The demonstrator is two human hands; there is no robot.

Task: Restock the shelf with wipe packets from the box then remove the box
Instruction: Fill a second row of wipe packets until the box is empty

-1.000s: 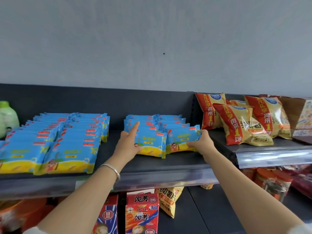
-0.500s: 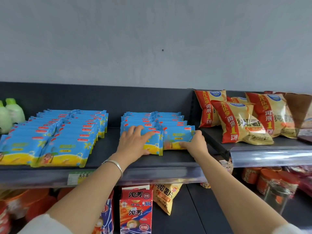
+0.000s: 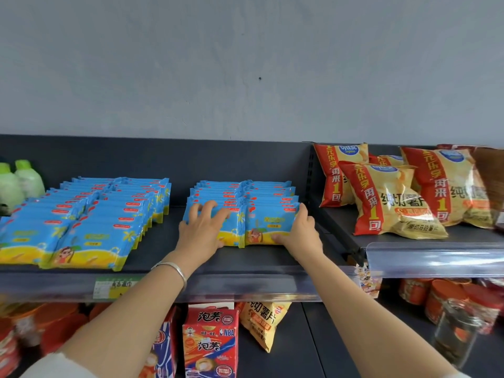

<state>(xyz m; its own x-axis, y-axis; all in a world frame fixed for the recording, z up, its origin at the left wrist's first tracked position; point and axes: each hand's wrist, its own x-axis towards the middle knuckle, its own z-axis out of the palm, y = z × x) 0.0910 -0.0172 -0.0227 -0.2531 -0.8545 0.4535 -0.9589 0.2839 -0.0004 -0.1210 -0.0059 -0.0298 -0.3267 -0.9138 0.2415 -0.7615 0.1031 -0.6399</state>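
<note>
Head view: shelf [image 3: 245, 257] mostly stocked; left hand [image 3: 201, 233] presses wipe packets [image 3: 272, 199] with spread fingers [image 3: 209, 209], right hand [image 3: 298, 237] grips one; box unseen, removal apparently remains

My one head-worn camera faces the shelf [image 3: 245, 257] head-on, tilted slightly downward, from close by, within reach.
</note>
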